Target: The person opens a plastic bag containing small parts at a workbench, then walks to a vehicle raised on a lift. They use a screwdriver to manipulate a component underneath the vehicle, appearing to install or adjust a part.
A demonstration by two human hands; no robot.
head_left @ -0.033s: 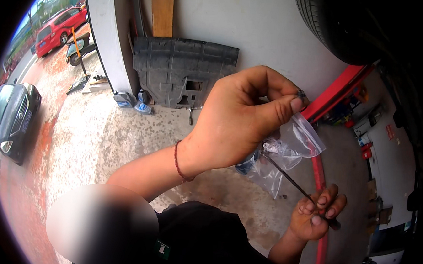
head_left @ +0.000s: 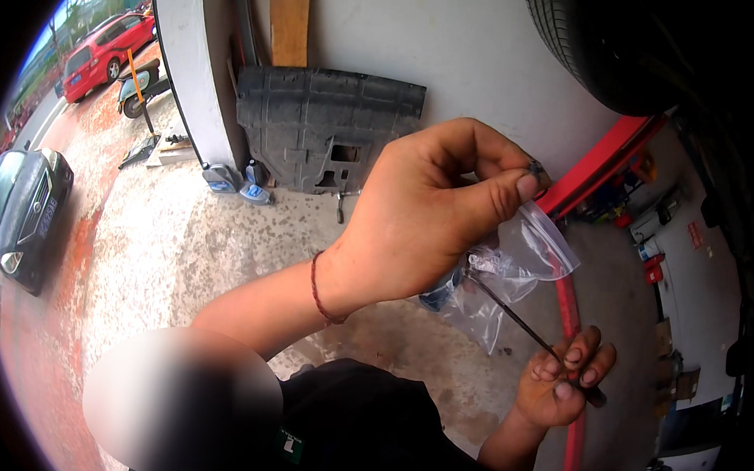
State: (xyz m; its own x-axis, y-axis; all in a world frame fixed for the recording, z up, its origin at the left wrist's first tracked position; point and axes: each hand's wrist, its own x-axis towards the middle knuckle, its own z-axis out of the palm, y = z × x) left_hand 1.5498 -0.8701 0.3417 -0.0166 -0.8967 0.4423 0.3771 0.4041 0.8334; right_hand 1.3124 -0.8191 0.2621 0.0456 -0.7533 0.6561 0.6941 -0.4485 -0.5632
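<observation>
Raised in the middle, my left hand (head_left: 425,208) pinches a small dark piece (head_left: 536,168) between thumb and forefinger; its exact kind is too small to tell. A clear plastic zip bag (head_left: 547,244) hangs below and behind this hand, and the hand hides part of it. Lower right, the fingers of my right hand (head_left: 561,386) are closed round a thin-shafted screwdriver (head_left: 516,318) with a dark handle end. Its shaft slants up and left to the bag, beneath my left hand. Whether the tip is inside the bag or in front of it, I cannot tell.
A red metal lift arm (head_left: 598,166) and a tyre (head_left: 566,41) are at upper right. Against the wall leans a black undertray panel (head_left: 281,120), with several bottles (head_left: 221,177) beside it. Outside at left stand a dark car (head_left: 29,209) and a red car (head_left: 105,55).
</observation>
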